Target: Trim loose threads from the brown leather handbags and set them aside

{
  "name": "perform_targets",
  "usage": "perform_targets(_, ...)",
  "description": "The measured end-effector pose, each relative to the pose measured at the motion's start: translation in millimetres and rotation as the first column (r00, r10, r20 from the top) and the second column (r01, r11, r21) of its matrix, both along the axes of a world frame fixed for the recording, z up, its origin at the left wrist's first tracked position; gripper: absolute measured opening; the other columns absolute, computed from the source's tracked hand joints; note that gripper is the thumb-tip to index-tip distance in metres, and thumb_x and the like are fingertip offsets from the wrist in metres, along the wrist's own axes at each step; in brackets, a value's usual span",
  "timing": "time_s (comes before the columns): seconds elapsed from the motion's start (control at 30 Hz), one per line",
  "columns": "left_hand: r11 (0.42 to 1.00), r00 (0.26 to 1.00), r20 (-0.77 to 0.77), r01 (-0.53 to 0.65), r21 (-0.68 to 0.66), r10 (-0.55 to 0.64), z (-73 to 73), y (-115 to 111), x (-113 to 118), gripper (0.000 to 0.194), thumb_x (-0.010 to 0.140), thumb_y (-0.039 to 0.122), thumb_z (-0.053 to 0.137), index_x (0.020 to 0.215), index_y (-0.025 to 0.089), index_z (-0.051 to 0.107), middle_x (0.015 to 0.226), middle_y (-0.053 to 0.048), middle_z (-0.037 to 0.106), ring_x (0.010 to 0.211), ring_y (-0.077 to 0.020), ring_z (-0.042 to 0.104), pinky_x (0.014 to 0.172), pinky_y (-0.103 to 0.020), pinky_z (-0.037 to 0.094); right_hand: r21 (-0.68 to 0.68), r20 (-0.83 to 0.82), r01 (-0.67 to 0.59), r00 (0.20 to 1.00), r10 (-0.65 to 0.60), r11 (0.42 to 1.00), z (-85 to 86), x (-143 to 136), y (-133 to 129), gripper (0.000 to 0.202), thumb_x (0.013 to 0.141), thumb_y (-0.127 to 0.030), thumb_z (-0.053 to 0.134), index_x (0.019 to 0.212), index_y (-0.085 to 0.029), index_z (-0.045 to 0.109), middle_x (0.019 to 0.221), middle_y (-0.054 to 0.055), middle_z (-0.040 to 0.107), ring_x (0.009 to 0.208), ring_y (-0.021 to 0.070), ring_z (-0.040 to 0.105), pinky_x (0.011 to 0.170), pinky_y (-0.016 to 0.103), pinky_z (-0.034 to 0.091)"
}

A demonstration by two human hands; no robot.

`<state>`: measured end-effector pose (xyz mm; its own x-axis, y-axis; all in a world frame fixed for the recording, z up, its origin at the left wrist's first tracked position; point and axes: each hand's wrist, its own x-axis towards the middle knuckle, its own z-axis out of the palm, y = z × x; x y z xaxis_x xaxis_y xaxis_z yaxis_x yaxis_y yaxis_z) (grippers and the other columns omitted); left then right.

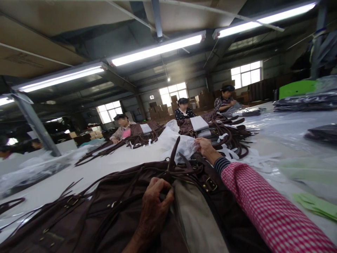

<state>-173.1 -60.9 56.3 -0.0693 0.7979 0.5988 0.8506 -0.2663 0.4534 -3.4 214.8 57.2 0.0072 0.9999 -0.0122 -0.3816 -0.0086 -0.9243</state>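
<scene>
A dark brown bag [113, 196] with brass buckles and straps lies across the table in front of me. Its opening gapes and shows a beige lining [196, 214]. My left hand [156, 203] is closed on the edge of that opening, thumb and fingers pinched together. Beyond the bag my right hand [206, 148] is stretched forward, its fingers closed on crumpled clear plastic [185, 147]. A dark pointed strap [173, 154] stands up between the two hands. The fingertips of my right hand are partly hidden in the plastic.
More brown bags [193, 126] with white wraps and loose straps are piled beyond the plastic. Green sheets [314, 205] lie at right, near dark plastic-wrapped stacks [305, 102]. Several people [184, 110] work across the table. A metal post [37, 123] rises at left.
</scene>
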Motion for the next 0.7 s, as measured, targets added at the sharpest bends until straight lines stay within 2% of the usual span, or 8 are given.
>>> perform_targets(0.07,1.0,1.0,-0.003,0.005,0.003,-0.005,-0.9,0.3,-0.4,0.02,0.085,0.033,0.059,0.069,0.022,0.059,0.077,-0.002,0.059,0.076,-0.0185,0.059,0.071,-0.03,0.047,0.028,-0.061,0.042,0.997,-0.04,0.999,13.3,-4.4,5.9,0.017,0.093,-0.024,0.064,0.08,-0.015,0.058,0.066,-0.005,0.058,0.052,0.0074,0.054,0.049,0.019,0.046)
perform_targets(0.17,1.0,1.0,-0.006,0.015,0.002,-0.015,-2.6,1.6,-1.7,0.019,0.086,0.032,0.057,0.071,0.022,0.059,0.079,-0.002,0.059,0.078,-0.0184,0.059,0.073,-0.03,0.047,0.126,-0.16,0.114,0.983,-0.093,0.985,43.7,2.8,13.4,0.013,0.085,-0.015,0.064,0.076,-0.018,0.055,0.062,-0.003,0.059,0.054,0.0096,0.057,0.05,0.02,0.048)
perform_targets(0.27,1.0,1.0,-0.012,0.013,-0.004,-0.013,-3.4,2.9,-2.8,0.018,0.086,0.032,0.057,0.072,0.021,0.059,0.081,-0.003,0.058,0.079,-0.0186,0.059,0.073,-0.03,0.046,0.214,-0.227,0.179,0.965,-0.129,0.96,72.3,26.5,12.9,0.01,0.079,-0.014,0.061,0.076,-0.021,0.055,0.065,-0.001,0.063,0.059,0.0114,0.06,0.054,0.021,0.052)
perform_targets(0.33,1.0,1.0,-0.017,0.007,-0.01,-0.007,-3.6,3.6,-3.3,0.018,0.086,0.032,0.057,0.072,0.021,0.059,0.081,-0.003,0.058,0.078,-0.0185,0.059,0.072,-0.03,0.045,0.25,-0.241,0.208,0.959,-0.148,0.946,83.1,46.7,6.1,0.008,0.075,-0.014,0.062,0.075,-0.02,0.056,0.069,0.001,0.065,0.062,0.0118,0.061,0.056,0.021,0.053)
perform_targets(0.53,1.0,1.0,-0.026,0.013,-0.014,-0.014,-4.8,5.7,-6.5,0.018,0.085,0.034,0.056,0.074,0.02,0.06,0.083,-0.002,0.058,0.079,-0.0184,0.058,0.076,-0.031,0.044,0.346,-0.219,0.299,0.947,-0.233,0.889,88.4,100.8,-33.1,0.01,0.068,-0.022,0.069,0.074,-0.021,0.06,0.086,0.0,0.07,0.078,0.0131,0.062,0.064,0.022,0.053)
perform_targets(0.6,1.0,1.0,-0.028,0.01,-0.022,-0.01,-5.3,6.8,-7.4,0.019,0.085,0.035,0.056,0.074,0.02,0.061,0.083,-0.002,0.057,0.08,-0.0186,0.058,0.076,-0.032,0.044,0.408,-0.17,0.284,0.957,-0.233,0.868,86.5,113.3,-47.6,0.016,0.065,-0.026,0.074,0.072,-0.021,0.062,0.094,0.0,0.07,0.084,0.0147,0.062,0.068,0.024,0.053)
perform_targets(0.67,0.999,1.0,-0.026,0.004,-0.032,-0.005,-5.7,8.0,-7.8,0.02,0.085,0.036,0.056,0.075,0.02,0.061,0.083,-0.002,0.057,0.079,-0.0186,0.058,0.076,-0.032,0.044,0.538,0.011,0.191,0.972,-0.233,0.821,81.0,124.3,-60.6,0.018,0.064,-0.03,0.077,0.072,-0.02,0.064,0.098,0.001,0.07,0.089,0.0169,0.062,0.074,0.028,0.052)
perform_targets(0.7,0.999,1.0,-0.024,0.002,-0.037,-0.003,-6.0,8.6,-7.8,0.02,0.085,0.037,0.056,0.075,0.02,0.061,0.083,-0.002,0.056,0.08,-0.0185,0.058,0.076,-0.032,0.044,0.602,0.167,0.087,0.959,-0.231,0.794,76.2,129.6,-66.2,0.018,0.065,-0.032,0.077,0.073,-0.02,0.066,0.097,0.002,0.07,0.089,0.0179,0.061,0.076,0.029,0.051)
